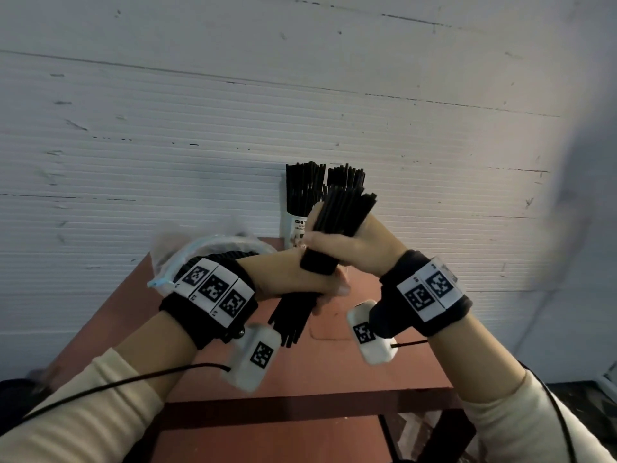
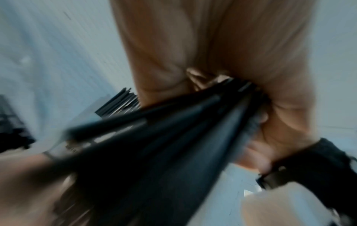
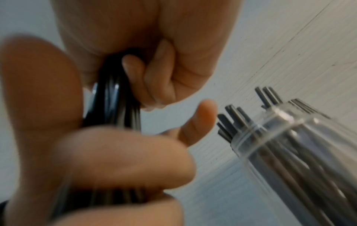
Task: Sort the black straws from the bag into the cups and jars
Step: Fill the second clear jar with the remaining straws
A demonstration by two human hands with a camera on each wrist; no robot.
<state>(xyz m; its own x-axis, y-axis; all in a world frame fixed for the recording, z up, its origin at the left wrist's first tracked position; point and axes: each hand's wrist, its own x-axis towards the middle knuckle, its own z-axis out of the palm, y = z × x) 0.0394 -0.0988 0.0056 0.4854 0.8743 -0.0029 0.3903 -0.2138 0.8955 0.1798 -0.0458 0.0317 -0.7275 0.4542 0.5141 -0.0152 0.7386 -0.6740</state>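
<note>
1. At the left I saw the bag (image 1: 173, 262) lying on the table (image 1: 300, 372).
2. My left hand (image 1: 293, 279) clutched the lower straws (image 1: 293, 315), held above the table.
3. My right hand (image 1: 347, 248) clutched an upper bundle (image 1: 344, 208).
4. Behind stood a cup (image 1: 293, 228) and a jar (image 3: 289, 152), both holding straws.

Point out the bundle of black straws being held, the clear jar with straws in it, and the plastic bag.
bundle of black straws (image 1: 344, 212), head view, on the fanned upper part above the hands.
clear jar (image 3: 286, 137), right wrist view, on its transparent wall near the rim.
plastic bag (image 1: 173, 262), head view, on its clear left edge.
</note>
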